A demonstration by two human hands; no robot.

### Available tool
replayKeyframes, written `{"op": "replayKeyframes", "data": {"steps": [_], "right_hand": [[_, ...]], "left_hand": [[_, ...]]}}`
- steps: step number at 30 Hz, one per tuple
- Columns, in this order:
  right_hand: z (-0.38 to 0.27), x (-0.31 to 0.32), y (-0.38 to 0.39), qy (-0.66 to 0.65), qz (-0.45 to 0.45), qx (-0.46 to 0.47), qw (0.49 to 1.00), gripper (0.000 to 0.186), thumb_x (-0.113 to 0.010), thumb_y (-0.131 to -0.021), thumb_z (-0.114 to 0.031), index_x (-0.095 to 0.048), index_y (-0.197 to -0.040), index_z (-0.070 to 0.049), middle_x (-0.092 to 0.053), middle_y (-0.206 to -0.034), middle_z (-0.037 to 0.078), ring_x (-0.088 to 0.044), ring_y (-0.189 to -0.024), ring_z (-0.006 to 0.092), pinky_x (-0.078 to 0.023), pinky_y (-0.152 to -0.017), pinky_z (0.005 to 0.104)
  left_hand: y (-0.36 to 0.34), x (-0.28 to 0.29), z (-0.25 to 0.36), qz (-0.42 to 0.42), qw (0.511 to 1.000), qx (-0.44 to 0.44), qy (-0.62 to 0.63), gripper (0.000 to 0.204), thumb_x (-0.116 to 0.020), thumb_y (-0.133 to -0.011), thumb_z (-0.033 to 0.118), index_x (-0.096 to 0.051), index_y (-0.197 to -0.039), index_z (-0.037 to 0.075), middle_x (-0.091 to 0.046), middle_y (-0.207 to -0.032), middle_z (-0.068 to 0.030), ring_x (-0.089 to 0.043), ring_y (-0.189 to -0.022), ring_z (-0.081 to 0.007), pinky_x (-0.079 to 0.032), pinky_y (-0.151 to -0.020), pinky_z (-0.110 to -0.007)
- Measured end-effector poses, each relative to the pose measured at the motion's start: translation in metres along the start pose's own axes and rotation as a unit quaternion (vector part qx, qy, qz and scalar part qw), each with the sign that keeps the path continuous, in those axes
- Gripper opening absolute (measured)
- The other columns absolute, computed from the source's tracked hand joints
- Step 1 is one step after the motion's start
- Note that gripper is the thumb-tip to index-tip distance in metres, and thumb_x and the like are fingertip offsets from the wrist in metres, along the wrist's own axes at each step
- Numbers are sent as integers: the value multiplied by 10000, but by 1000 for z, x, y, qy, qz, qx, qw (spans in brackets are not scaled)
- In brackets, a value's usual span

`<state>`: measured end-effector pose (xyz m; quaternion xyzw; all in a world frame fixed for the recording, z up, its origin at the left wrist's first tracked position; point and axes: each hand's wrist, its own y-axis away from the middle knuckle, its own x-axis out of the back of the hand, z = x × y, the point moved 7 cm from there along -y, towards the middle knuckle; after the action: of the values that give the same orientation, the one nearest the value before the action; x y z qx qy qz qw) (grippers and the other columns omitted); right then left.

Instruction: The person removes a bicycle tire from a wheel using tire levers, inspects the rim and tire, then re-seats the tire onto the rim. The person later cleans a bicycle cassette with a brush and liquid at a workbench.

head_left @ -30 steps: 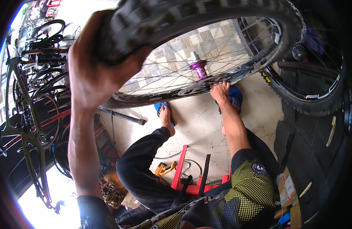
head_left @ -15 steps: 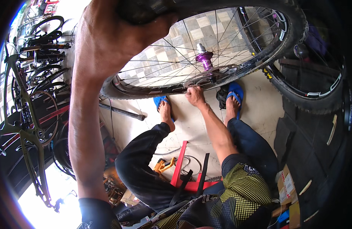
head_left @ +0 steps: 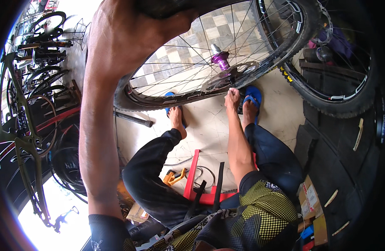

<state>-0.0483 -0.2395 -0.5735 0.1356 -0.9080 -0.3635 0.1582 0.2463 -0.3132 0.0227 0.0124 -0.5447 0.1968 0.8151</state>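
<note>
A bicycle wheel (head_left: 280,69) with a black tyre, thin spokes, a purple hub (head_left: 220,60) and a disc brake rotor (head_left: 242,72) is held up in front of me, tilted. My left hand (head_left: 138,31) reaches over its upper left part, fingers closed around the tyre; the fingertips are partly hidden. Below the rotor, at the lower edge of the tyre, is my right hand (head_left: 232,99). Its fingers are curled together, and whatever they may pinch is too small to make out.
A second wheel (head_left: 339,106) lies at the right on dark matting (head_left: 330,154). Several bicycles (head_left: 46,46) and an olive frame (head_left: 23,125) stand at the left. Between my legs are a red stand (head_left: 193,175) and a yellow-handled tool (head_left: 174,177). Cardboard boxes (head_left: 310,198) sit lower right.
My right hand has moved right along the lower edge of the tyre. The wheel has tilted a little, its right side sitting further left in view. My left hand keeps its grip.
</note>
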Motion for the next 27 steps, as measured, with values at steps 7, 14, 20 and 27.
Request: {"op": "replayKeyframes", "data": {"steps": [7, 14, 20, 27], "right_hand": [[7, -37, -13, 354, -91, -68, 928, 809, -524, -907, -469, -327, -1585, -75, -614, -1371, 289, -631, -1195, 477, -500, -1031, 524], [1, -48, 20, 364, -94, -23, 926, 785, -528, -923, -461, -366, -1547, -12, -589, -1389, 313, -609, -1218, 492, -493, -1047, 520], [5, -73, 40, 279, -215, -175, 919, 645, -656, -896, -424, -521, -1379, -18, -727, -961, 209, -711, -699, 307, -575, -591, 443], [23, -142, 96, 164, -357, -230, 890, 343, -649, -920, -373, -476, -774, -115, -503, -594, 21, -394, -426, 120, -268, -372, 296]], "left_hand": [[-3, 1, 22, 38, 996, 8, -85, 347, -825, -807, 268, -591, -895, 27, -588, -628, -36, -532, -498, -93, -430, -447, -287], [-7, -8, 12, 39, 999, -8, -1, 357, -832, -804, 288, -608, -796, 10, -609, -594, -65, -577, -492, -88, -451, -419, -278], [4, -25, 53, 227, 899, -326, -183, 334, -819, -805, 275, -648, -848, -8, -678, -683, -98, -615, -518, -109, -498, -448, -290], [-1, -15, 27, 45, 996, -72, 39, 379, -834, -792, 299, -664, -943, -5, -705, -759, -105, -650, -571, -140, -543, -499, -323]]}}
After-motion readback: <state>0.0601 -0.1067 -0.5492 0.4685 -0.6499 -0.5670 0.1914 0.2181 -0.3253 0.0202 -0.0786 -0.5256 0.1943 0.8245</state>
